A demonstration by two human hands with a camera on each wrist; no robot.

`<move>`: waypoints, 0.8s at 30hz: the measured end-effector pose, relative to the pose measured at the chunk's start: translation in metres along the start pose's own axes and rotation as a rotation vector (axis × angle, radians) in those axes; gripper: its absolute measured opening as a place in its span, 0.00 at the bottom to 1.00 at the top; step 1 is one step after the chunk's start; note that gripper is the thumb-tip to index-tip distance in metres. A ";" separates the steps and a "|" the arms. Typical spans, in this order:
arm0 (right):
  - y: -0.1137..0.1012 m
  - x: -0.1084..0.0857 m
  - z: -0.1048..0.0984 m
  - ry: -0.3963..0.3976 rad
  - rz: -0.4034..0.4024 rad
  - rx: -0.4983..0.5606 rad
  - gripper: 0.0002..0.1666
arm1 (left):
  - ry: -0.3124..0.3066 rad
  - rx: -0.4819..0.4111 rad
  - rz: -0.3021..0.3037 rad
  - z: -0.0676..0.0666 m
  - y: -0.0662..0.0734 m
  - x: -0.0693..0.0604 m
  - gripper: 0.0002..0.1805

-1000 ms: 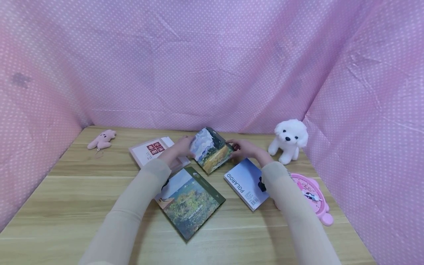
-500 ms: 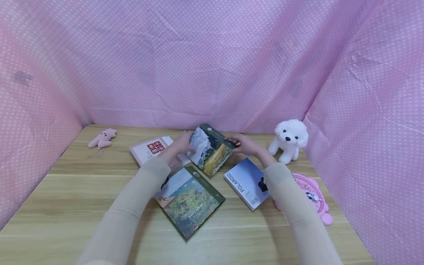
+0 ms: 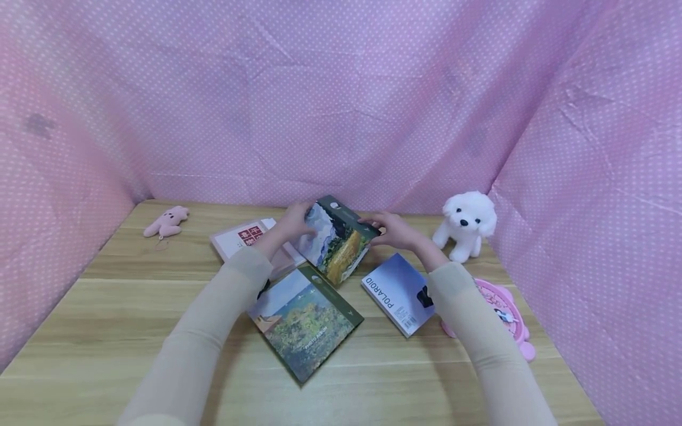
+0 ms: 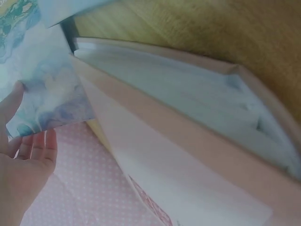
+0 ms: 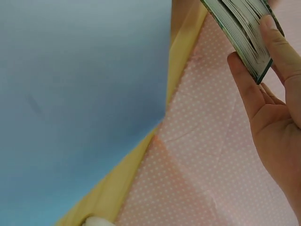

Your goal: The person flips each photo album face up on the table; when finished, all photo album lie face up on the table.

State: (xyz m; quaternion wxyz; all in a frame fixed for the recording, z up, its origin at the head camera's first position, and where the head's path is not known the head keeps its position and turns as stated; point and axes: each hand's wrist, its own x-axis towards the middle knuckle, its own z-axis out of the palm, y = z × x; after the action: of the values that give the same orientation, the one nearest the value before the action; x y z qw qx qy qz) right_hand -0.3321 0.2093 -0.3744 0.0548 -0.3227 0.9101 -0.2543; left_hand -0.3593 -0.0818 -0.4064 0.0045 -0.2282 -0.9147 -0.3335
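A photo album [image 3: 341,239] with a painted landscape cover is held tilted between both hands at the back middle of the table. My left hand [image 3: 294,223] grips its left edge; in the left wrist view the thumb lies on the cover [image 4: 51,77] and the fingers are behind. My right hand [image 3: 396,231] pinches the right corner, and the right wrist view shows the page edges [image 5: 247,35] between thumb and fingers. A second photo album [image 3: 309,325] lies nearer, and a blue book marked POLAROID [image 3: 396,296] lies below the right hand.
A pale album with red characters [image 3: 240,239] lies under the left forearm. A pink plush toy [image 3: 167,222] is at the back left. On the right stand a white plush dog [image 3: 466,225] and a pink clock [image 3: 503,310]. Pink dotted cloth [image 3: 319,118] hangs behind the table.
The held album has tilted and turned a little, so its dark green band with the emblem shows more. Both hands have shifted slightly with it; the other things stay put.
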 end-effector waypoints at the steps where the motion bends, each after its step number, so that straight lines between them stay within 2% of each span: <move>1: -0.001 0.000 0.000 0.002 -0.005 0.004 0.33 | 0.005 0.004 0.004 -0.001 0.000 0.001 0.48; 14: -0.021 -0.007 -0.014 0.030 -0.049 -0.006 0.34 | 0.042 -0.064 -0.048 -0.013 0.019 0.003 0.44; 20: -0.026 -0.011 -0.025 0.044 -0.059 -0.031 0.34 | 0.041 -0.069 -0.038 -0.017 0.028 0.005 0.46; 24: -0.024 -0.013 -0.029 0.045 -0.069 -0.045 0.33 | 0.050 -0.111 -0.041 -0.018 0.032 0.006 0.45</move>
State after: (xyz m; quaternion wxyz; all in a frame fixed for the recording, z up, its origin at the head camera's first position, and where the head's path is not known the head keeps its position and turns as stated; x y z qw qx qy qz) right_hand -0.3163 0.2133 -0.3381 0.0181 -0.3494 0.9048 -0.2428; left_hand -0.3535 -0.0686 -0.3723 0.0077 -0.2008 -0.8990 -0.3891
